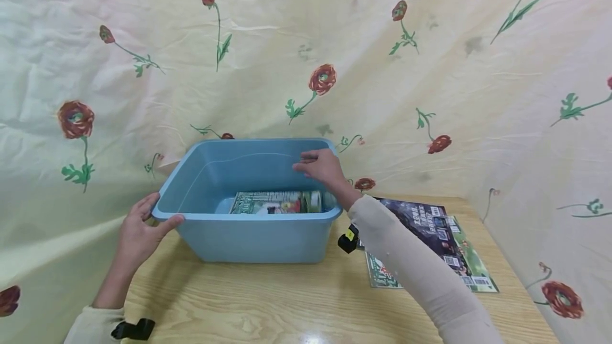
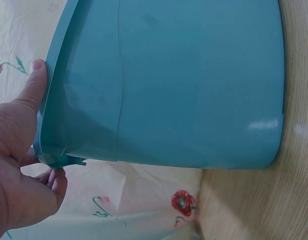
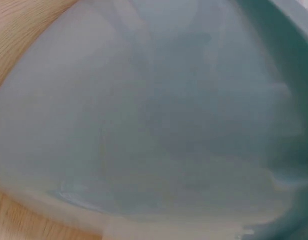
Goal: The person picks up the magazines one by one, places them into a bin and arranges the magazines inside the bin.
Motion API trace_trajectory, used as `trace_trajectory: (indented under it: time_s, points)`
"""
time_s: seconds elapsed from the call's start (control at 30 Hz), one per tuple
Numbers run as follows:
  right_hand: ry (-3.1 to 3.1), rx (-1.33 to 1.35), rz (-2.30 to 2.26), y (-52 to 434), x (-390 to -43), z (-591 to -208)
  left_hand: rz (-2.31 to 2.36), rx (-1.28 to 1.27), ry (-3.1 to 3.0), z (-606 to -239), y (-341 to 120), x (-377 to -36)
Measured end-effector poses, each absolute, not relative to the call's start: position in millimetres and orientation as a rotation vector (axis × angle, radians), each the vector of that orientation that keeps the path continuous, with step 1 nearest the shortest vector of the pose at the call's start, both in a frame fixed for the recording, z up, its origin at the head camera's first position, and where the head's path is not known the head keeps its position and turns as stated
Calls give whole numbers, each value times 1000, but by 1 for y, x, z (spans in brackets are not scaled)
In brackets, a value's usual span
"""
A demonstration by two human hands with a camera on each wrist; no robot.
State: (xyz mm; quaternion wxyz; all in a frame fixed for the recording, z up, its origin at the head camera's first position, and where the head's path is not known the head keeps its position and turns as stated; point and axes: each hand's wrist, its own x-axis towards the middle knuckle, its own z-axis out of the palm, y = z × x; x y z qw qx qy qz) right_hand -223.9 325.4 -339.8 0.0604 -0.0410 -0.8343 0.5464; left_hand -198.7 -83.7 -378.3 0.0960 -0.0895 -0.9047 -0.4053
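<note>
On the wooden table [image 1: 268,301], the blue tub [image 1: 258,243] stood upright in front of the floral cloth [image 1: 268,100]. Your left hand [image 1: 143,232] gripped its rim at the near left corner, with the thumb on the front side and the fingers curled round the left side. Your right hand [image 1: 325,168] was above the right part of the tub, its fingers loosely bent and a little apart, and no object was seen between them. Inside the tub, toward the right, lay a magazine [image 1: 279,205], partly hidden by the front wall. To the right of the tub, a dark magazine [image 1: 421,227] overlapped a green magazine [image 1: 478,267] on the table. Your right wrist view was blurred and showed mostly the tub's wall.
</note>
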Motion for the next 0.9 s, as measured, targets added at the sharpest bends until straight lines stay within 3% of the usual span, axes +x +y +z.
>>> trace_trajectory:
  time_s: [0.47,0.9]
  points:
    - [-2308,28,1577,387,-183,-323,-1202,-259,-2700,-378,-82,-196]
    - [-2369,-210,1357,497,-138,-348,-1178,-242,-2699,-377,-80,-195]
